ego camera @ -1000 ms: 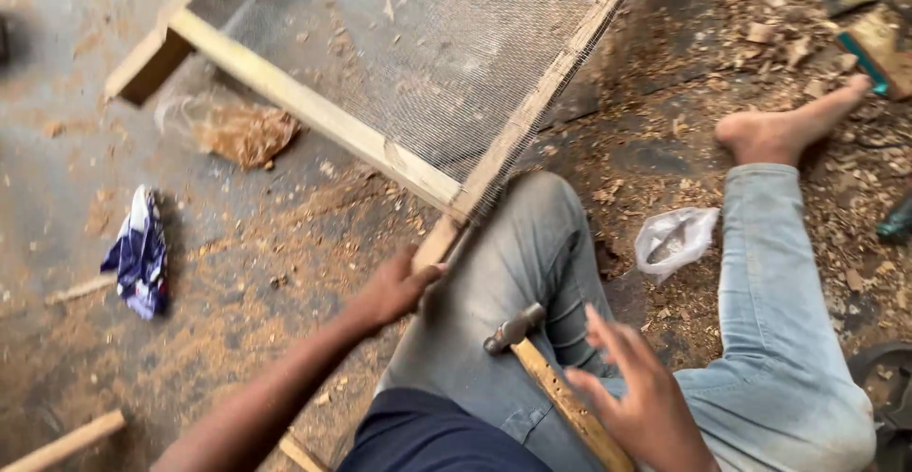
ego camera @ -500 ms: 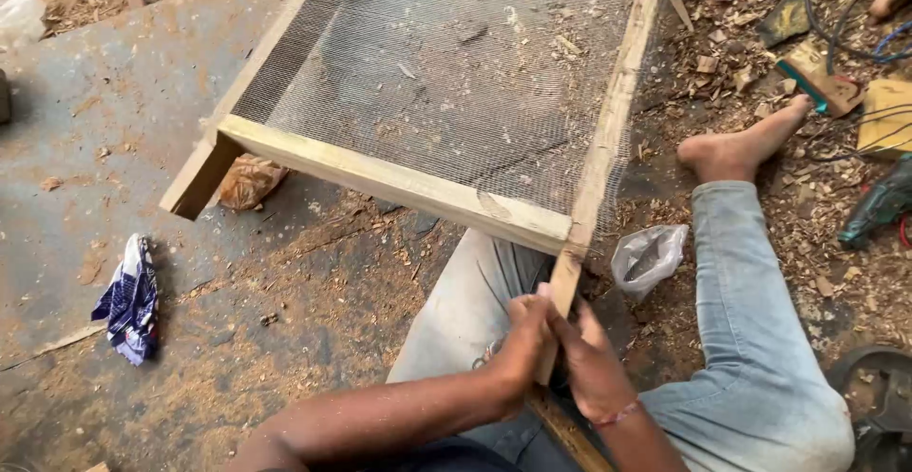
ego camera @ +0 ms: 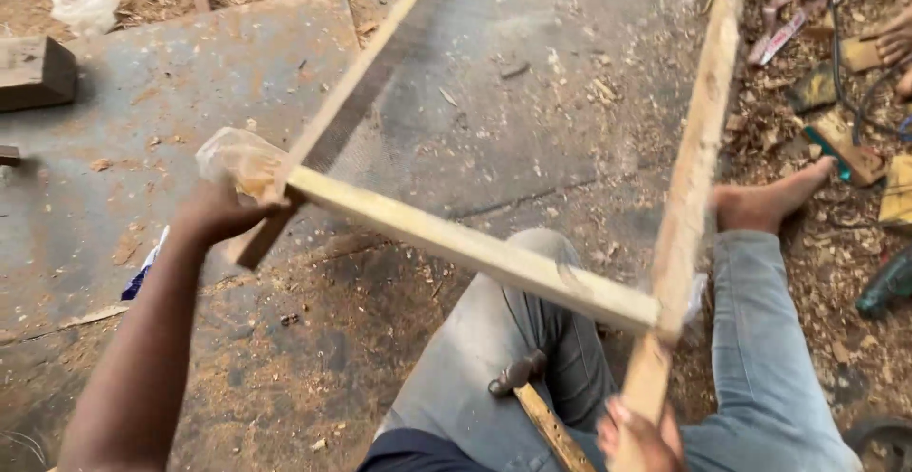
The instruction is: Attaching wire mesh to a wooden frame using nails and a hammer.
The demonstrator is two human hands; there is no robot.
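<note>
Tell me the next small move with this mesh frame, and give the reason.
Probably lower the wooden frame flat onto the metal sheet. The left hand grips its near-left corner and the right hand its right rail, so the frame sits raised and tilted, with both hands busy. The hammer rests on the lap, and neither hand is free to take it.

A hammer [ego camera: 532, 405] lies near, across the lap. A wood block [ego camera: 36, 73] sits far left; tools [ego camera: 841, 130] and shavings far right.

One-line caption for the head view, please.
Seated person's left hand and right hand lift a mesh-covered wooden frame; a hammer rests on the lap.
</note>
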